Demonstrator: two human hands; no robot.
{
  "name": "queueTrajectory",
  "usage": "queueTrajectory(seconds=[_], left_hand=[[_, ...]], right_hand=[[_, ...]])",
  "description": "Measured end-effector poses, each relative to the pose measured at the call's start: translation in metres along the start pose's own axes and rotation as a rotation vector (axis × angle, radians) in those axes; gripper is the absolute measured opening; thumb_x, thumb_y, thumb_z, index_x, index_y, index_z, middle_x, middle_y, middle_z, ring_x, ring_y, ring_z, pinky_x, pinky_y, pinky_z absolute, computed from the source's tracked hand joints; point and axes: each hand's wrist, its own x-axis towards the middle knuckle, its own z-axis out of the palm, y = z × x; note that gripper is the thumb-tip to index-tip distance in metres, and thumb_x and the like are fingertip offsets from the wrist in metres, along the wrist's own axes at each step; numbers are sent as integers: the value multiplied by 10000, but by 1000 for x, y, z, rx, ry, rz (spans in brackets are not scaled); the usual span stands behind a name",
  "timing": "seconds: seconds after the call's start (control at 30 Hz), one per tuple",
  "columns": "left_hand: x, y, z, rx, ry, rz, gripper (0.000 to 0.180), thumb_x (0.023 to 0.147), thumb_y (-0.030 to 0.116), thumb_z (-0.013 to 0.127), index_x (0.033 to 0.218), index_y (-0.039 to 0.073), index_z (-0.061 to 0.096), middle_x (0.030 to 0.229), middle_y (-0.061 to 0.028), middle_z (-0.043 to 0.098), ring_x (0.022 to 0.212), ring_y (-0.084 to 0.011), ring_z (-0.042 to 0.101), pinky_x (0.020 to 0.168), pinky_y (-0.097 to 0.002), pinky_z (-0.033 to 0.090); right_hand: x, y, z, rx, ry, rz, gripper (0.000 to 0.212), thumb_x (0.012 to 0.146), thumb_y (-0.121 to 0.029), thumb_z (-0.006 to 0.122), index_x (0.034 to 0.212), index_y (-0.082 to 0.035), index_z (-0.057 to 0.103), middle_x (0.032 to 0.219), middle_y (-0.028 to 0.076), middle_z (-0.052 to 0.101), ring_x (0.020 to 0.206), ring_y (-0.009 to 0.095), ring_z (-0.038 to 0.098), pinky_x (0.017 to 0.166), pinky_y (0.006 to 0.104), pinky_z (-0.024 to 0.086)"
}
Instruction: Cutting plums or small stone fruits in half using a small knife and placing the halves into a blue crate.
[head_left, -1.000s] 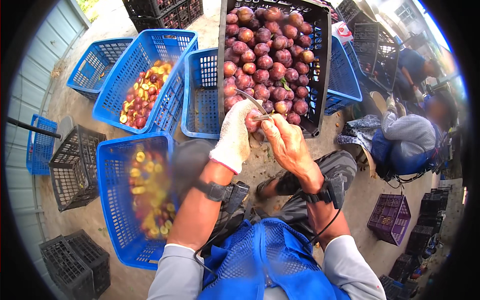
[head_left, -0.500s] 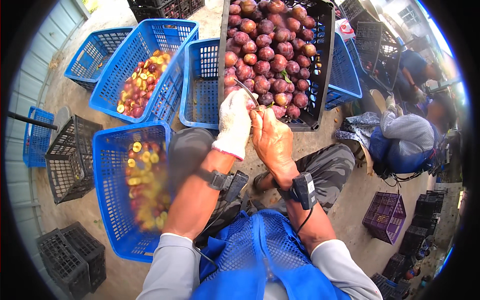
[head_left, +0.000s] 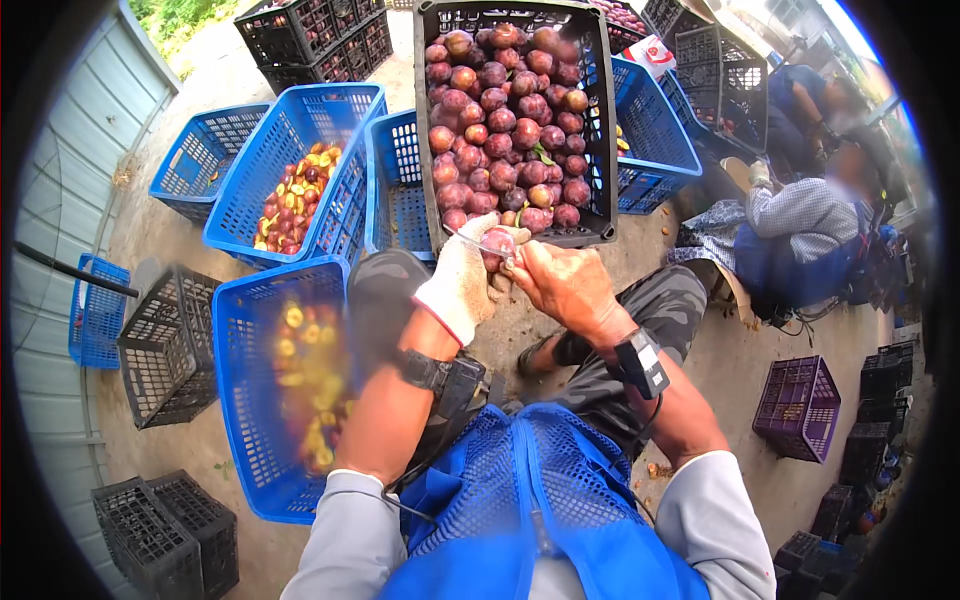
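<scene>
My left hand (head_left: 458, 288), in a white knit glove, is closed around a dark red plum (head_left: 496, 246). In my bare right hand (head_left: 572, 288) is a small knife, gripped between thumb and fingers. Its thin blade (head_left: 468, 241) lies across the plum and points left; the handle is mostly hidden. Both hands are just in front of a black crate (head_left: 604, 130) heaped with whole plums (head_left: 510, 130). Left of my left forearm, a blue basket (head_left: 232, 400) contains cut plums (head_left: 310, 375) with yellow flesh, partly blurred.
Farther left, another blue basket (head_left: 372, 105) contains cut plums. Blue baskets sit beside and under the black crate. Black crates (head_left: 165, 345) stand along the left wall. A purple crate (head_left: 797, 410) is at right, and a seated person (head_left: 800, 225) works beyond my right knee.
My hands have shifted in the picture, the right one moving rightward and lower. The plum in my left hand shows more fully, with the blade across it. The whole view has turned slightly.
</scene>
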Motion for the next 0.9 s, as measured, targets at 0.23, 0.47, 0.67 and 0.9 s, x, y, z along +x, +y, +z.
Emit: queueTrajectory(seconds=[0.23,0.47,0.67,0.9], left_hand=[[8,-10,1,-21,-103,-88,347,920,317,496,926,1,640,739,-19,650,573,-80,602,423,-170,450],[-16,-8,-16,-3,-22,-158,395,904,382,482,919,9,612,677,-49,593,494,-143,520,383,-242,374],[-13,-21,-8,-229,24,231,549,919,534,465,916,-3,576,817,-125,604,758,-278,591,803,-454,460],[-22,-17,8,-172,142,197,683,862,597,538,961,-78,555,819,-158,581,725,-305,556,783,-451,475]], right_hand=[[-20,3,4,-126,242,-27,221,801,-227,679,765,-99,502,632,37,475,558,208,552,496,332,440],[-22,28,-14,-65,386,16,203,831,-205,671,761,-105,508,623,46,501,553,202,562,492,338,437],[-35,-19,-3,797,-73,378,264,967,-282,501,908,-29,551,654,182,549,616,380,558,554,417,418],[-43,-27,20,769,-19,359,288,966,-292,485,1035,-27,573,671,207,580,658,407,590,572,455,436]])
